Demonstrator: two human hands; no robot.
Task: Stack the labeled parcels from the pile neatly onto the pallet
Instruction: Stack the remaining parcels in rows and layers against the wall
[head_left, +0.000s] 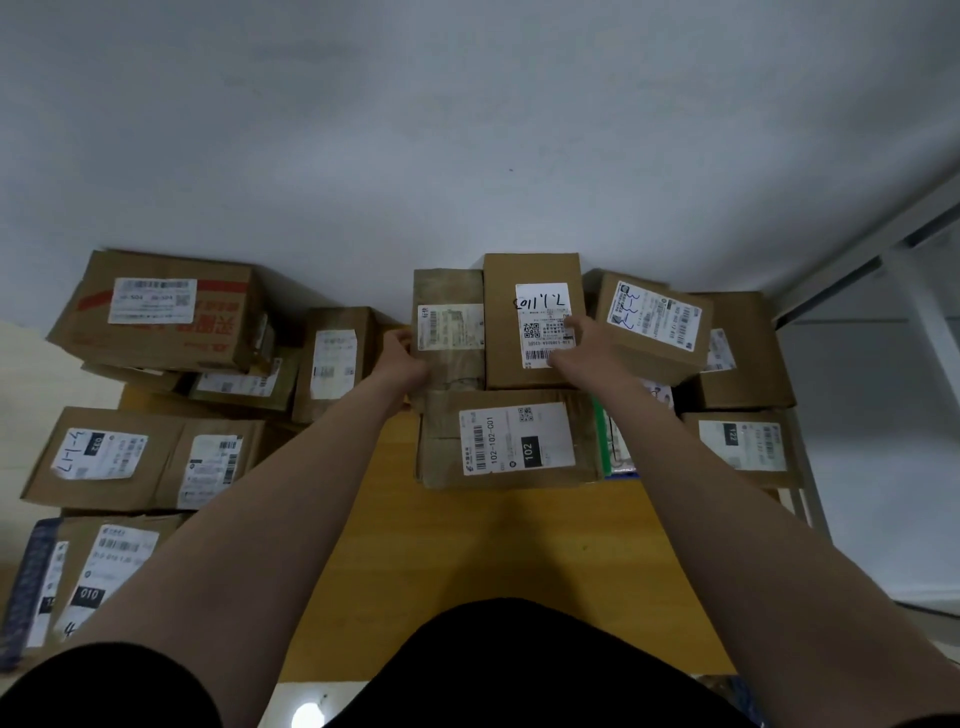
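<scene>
Cardboard, head view: brown parcels lie against a white wall (467, 130) on a yellow wooden surface (493, 545).
Left hand (402, 358): pressed to the left side of a worn taped parcel (449, 332); fingers curled on its edge.
Right hand (584, 345): laid flat on top of the handwritten-label parcel (530, 317), fingers together over the label; no grasp visible.
Position: these two parcels stand side by side, touching, at the wall.
Front row: "102" parcel (511, 441) lies just before them, touching.
Right side: tilted parcel (649, 322) leans over further boxes.
Left side: pile of parcels, red-printed box (166, 312) uppermost, "010" parcel (104, 577) nearest.
</scene>
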